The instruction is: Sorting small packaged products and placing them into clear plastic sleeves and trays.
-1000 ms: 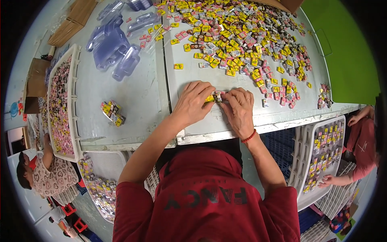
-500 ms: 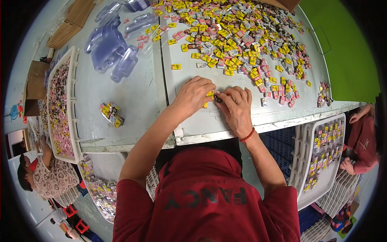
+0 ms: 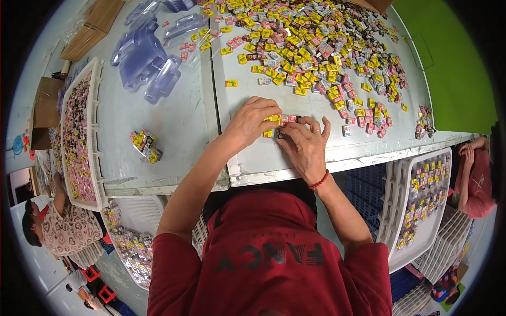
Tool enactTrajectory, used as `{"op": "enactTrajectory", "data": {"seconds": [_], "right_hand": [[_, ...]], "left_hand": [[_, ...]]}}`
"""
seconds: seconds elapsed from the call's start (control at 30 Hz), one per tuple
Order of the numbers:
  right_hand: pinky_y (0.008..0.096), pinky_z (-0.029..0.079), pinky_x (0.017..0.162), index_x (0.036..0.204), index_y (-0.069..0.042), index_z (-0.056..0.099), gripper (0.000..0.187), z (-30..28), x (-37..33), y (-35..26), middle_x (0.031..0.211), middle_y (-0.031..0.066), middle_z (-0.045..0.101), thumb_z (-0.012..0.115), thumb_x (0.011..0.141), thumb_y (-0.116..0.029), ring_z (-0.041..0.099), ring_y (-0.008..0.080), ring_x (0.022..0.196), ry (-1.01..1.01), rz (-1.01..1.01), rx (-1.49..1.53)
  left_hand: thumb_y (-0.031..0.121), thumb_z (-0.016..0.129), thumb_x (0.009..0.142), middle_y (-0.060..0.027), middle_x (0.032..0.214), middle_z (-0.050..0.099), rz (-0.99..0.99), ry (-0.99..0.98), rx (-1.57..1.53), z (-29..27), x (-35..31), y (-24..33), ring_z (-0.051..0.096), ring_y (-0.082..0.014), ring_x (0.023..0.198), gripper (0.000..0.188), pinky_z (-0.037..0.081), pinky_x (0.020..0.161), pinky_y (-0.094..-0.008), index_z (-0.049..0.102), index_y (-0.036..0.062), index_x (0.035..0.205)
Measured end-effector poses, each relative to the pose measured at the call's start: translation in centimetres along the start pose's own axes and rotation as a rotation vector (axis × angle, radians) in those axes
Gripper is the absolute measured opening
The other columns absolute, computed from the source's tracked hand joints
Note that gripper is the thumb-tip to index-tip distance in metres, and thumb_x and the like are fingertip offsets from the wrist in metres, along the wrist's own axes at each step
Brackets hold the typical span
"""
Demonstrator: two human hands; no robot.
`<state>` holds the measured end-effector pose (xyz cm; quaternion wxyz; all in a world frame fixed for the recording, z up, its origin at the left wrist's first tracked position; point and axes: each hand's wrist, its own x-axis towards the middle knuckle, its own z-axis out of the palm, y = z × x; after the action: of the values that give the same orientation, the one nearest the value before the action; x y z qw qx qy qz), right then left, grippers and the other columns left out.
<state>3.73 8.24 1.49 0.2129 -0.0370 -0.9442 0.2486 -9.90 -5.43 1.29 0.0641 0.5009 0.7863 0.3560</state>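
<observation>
Between my two hands, near the table's front edge, sits a small cluster of candy-sized boxes. My left hand point(image 3: 252, 122) is closed, with its thumb and fingertips pinching a small yellow box point(image 3: 272, 119) at the cluster's left side. A row of small pink boxes point(image 3: 288, 119) shows just right of it. My right hand point(image 3: 307, 143) curls in from the other side, thumb and forefinger at a small dark box point(image 3: 281, 131), its other fingers arched over the pink row's right end. The fingers hide part of the cluster.
A large heap of small yellow, pink and dark boxes point(image 3: 311, 58) covers the far table. Clear plastic trays point(image 3: 145, 63) lie at far left, and a filled clear pack point(image 3: 146, 146) nearer. White crates point(image 3: 97, 131) stand at left; a tray of packs point(image 3: 445, 197) at right. Co-workers sit either side.
My right hand has shifted slightly and its fingers have lifted apart, uncovering the pink boxes. My left hand stays nearly in place. The co-worker at right has moved an arm.
</observation>
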Motion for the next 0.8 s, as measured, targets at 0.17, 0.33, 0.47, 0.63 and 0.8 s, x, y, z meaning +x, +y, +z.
{"op": "enactTrajectory", "data": {"seconds": [0.17,0.33,0.47,0.63,0.8], "right_hand": [[0.0501,0.024,0.104,0.088,-0.014,0.07,0.02,0.9,0.0,-0.1,0.097,-0.002,0.066,0.08,0.07,-0.018,0.055,0.0214,0.105,0.052,-0.013,0.008],[0.0534,0.025,0.104,0.088,-0.014,0.069,0.017,1.7,-0.7,-0.4,0.098,-0.0021,0.063,0.076,0.073,-0.019,0.054,0.0226,0.106,0.122,-0.054,-0.123],[0.056,0.026,0.103,0.097,-0.015,0.068,0.021,2.0,-1.8,-0.9,0.103,0.0006,0.06,0.072,0.077,-0.02,0.053,0.0241,0.108,0.074,-0.085,-0.177],[0.051,0.032,0.101,0.105,-0.009,0.063,0.032,0.2,-2.1,-0.6,0.104,0.0056,0.06,0.073,0.075,-0.014,0.055,0.0264,0.103,0.109,-0.061,0.019],[0.0439,0.043,0.086,0.105,-0.003,0.059,0.026,-4.4,-3.4,4.9,0.102,0.0155,0.06,0.066,0.081,-0.008,0.055,0.0338,0.095,0.17,0.155,-0.142]], "left_hand": [[0.013,0.069,0.076,-0.0103,0.105,0.063,0.01,0.029,-0.032,0.4,-0.2,-0.4,0.056,-0.029,0.1,0.026,0.045,0.09,-0.0379,0.067,0.0011,0.099],[0.012,0.069,0.076,-0.0096,0.107,0.064,0.024,0.037,-0.03,0.8,-0.3,-0.6,0.056,-0.0279,0.101,0.025,0.045,0.089,-0.0376,0.068,0.0021,0.099],[0.012,0.069,0.078,-0.0099,0.108,0.063,0.001,0.08,0.009,0.7,-1.0,-0.2,0.056,-0.0282,0.103,0.025,0.045,0.09,-0.037,0.067,0.0007,0.1],[0.018,0.07,0.079,-0.0142,0.121,0.056,0.091,0.163,0.161,1.4,-1.6,1.4,0.05,-0.0329,0.114,0.039,0.042,0.094,-0.0401,0.061,-0.0003,0.111],[0.032,0.073,0.077,-0.0155,0.135,0.046,0.043,-0.008,0.278,1.4,-2.6,2.7,0.041,-0.0351,0.126,0.059,0.033,0.103,-0.0458,0.053,0.0007,0.123]]}}
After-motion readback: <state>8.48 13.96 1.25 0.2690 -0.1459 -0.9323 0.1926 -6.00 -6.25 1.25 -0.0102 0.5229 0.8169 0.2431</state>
